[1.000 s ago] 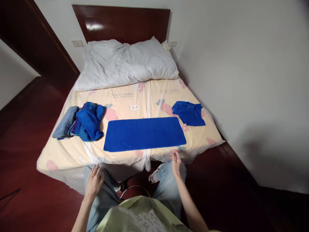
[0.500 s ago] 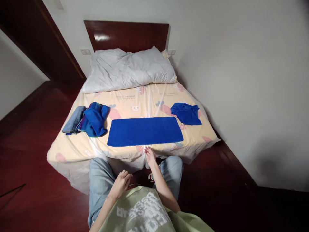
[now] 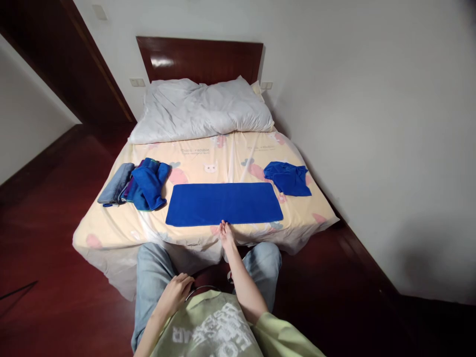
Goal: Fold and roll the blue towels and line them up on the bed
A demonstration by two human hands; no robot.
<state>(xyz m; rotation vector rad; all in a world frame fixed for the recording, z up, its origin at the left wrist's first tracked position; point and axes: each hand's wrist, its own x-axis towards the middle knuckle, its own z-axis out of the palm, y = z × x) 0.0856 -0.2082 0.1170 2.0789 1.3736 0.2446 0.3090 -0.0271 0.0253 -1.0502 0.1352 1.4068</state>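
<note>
A blue cloth (image 3: 224, 204) lies flat as a wide rectangle near the front edge of the bed. My right hand (image 3: 225, 234) is at the middle of its near edge, palm turned up and fingers stretched out, with the fingertips at the cloth's border. Back by my lap, my left hand (image 3: 180, 290) rests near the hem of my shirt with its fingers bent; whether it holds anything does not show. A crumpled blue cloth (image 3: 288, 178) lies to the right of the flat one.
To the left on the bed (image 3: 122, 228) are a grey-blue rolled cloth (image 3: 116, 184) and a bundle of blue cloths (image 3: 148, 182). A white pillow or quilt (image 3: 203, 109) lies against the dark wooden headboard (image 3: 204, 59).
My right hand has moved slightly forward and left, up to the flat cloth's near edge. My left hand has drawn back and left toward my body. The view has shifted slightly.
</note>
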